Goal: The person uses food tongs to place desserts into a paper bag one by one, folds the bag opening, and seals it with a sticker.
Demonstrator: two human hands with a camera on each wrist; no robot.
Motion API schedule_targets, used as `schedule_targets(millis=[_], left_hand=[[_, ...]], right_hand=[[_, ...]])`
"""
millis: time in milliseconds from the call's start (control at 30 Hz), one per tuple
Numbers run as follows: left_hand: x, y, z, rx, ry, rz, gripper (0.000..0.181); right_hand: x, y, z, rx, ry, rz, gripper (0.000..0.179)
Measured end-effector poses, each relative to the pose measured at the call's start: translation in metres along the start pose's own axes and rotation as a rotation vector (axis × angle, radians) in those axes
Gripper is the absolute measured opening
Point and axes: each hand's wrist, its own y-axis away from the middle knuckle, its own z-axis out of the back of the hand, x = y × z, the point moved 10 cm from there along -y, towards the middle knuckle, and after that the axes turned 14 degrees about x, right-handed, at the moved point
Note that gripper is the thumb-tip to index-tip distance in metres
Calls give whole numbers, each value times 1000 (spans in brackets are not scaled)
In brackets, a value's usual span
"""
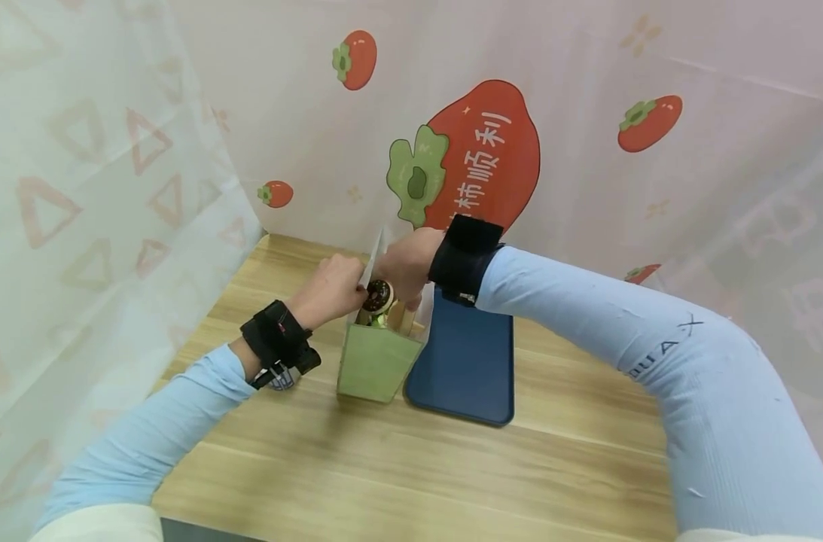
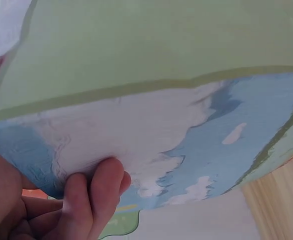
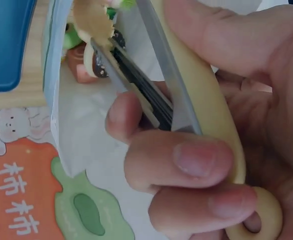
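Observation:
A paper bag (image 1: 377, 365) with a green side stands open on the table. My left hand (image 1: 333, 290) pinches its upper left edge, and in the left wrist view the fingers (image 2: 106, 187) lie against a blue-and-white painted side. My right hand (image 1: 411, 260) is at the bag's mouth, gripping tongs (image 3: 199, 85) with pale yellow handles, metal arms and a ring at the end. Inside the bag sits a chocolate donut (image 1: 379, 295) with light sprinkles. A tan piece (image 3: 94, 20) shows by the tongs' far part, with small green and brown items around it.
A dark blue tray (image 1: 461, 361) lies just right of the bag on the wooden table (image 1: 411, 467). Partly hidden under my left wrist is a small patterned round item (image 1: 284, 378). Behind the table hangs a pale curtain (image 1: 574, 68) printed with persimmons.

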Motion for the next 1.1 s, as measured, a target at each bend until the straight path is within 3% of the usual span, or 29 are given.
schedule_targets(millis=[167,333,467,567,733,833,967,1100], left_hand=[[1,0,1,-8,-17,4,18],[5,0,0,3,-31,4,25],[8,-1,1,12,-48,-1,29],[11,0,1,20,-41,-7,29],[16,5,1,20,-7,-17,30],[20,9,2,14,-4,-19,29],[27,15,1,33,-2,7,27],[33,25,-2,73,55,26,15]], right_hand=[[-21,24,2,-22,-41,-62,24],[-48,60,4,-95,-114,-88,27],[-70,89,-5,-189,-180,-52,28],[-84,111,-24,-315,-270,26,23],[-110,136,-77,-508,-407,66,38],[-126,138,-122,-566,-522,11,44],[-135,124,-188,-602,-704,-43,62],[-135,92,-254,-645,-911,-70,54]])
